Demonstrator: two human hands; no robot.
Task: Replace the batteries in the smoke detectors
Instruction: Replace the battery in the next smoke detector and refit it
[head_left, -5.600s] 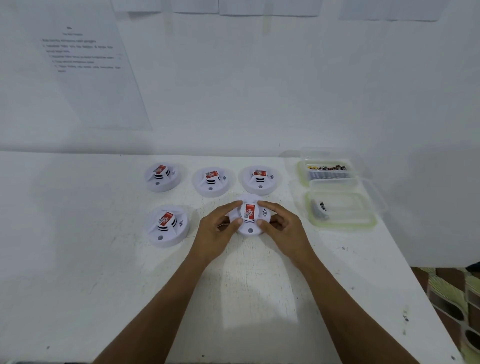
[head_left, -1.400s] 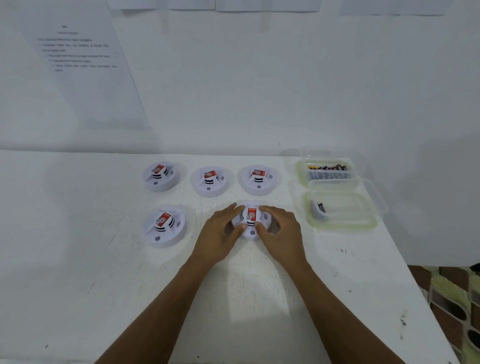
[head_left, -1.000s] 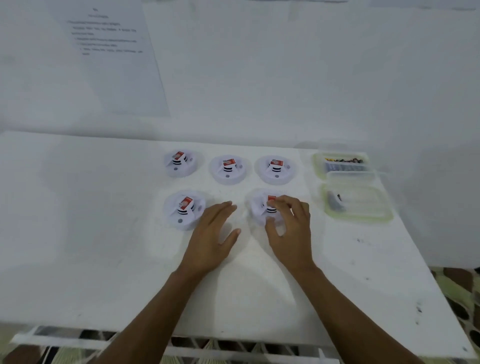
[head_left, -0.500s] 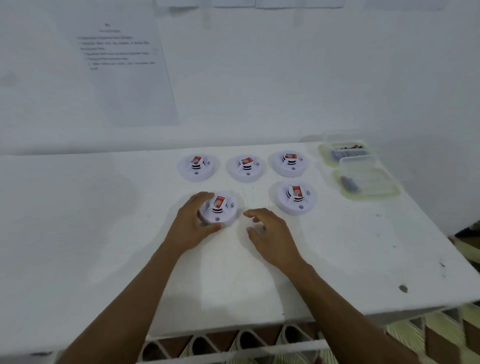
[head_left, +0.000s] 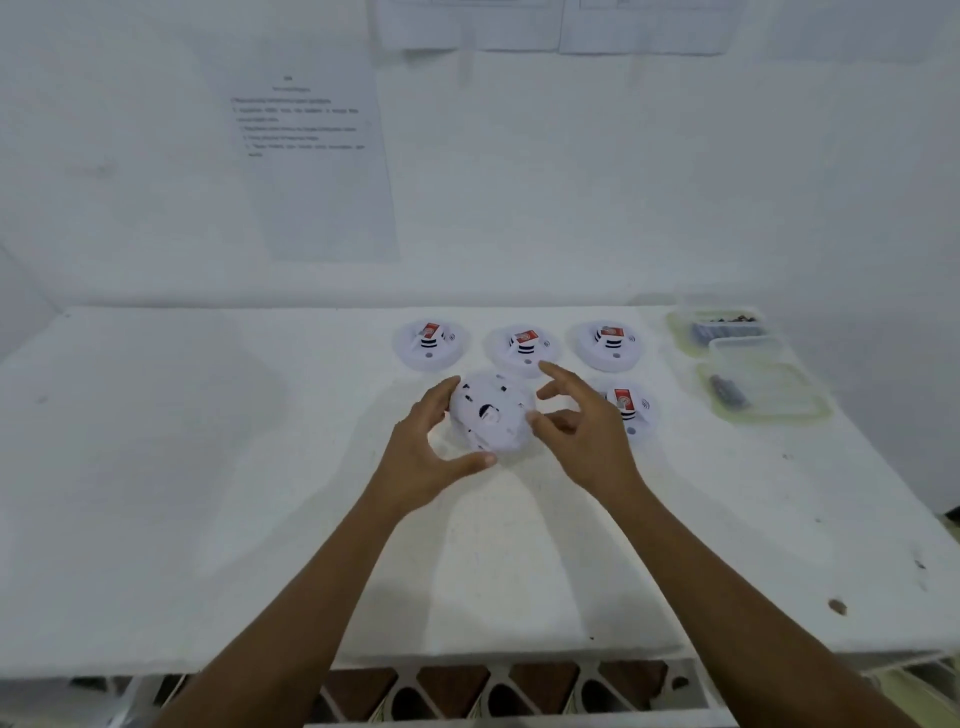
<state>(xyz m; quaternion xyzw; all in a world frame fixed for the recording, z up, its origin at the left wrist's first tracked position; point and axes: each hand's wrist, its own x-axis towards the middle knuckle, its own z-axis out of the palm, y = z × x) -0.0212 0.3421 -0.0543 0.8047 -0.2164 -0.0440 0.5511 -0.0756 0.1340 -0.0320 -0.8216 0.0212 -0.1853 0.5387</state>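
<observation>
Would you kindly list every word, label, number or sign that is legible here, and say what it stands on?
Nothing here can be read.
Printed sheet on the wall: several lines, too blurred to read.
Red labels on the four upright detectors: pale round mark, lettering too small.
Upturned detector in the left hand: no legible marking.
Batteries in the far container: too small.

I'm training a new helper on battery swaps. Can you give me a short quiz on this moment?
1. True or false: the smoke detector in the left hand shows its underside.
2. How many detectors lie label-up on the table?
3. The nearer plastic tub sits: A left of the detectors, B right of them, C on the floor?
Key: 1 true; 2 four; 3 B.
</observation>
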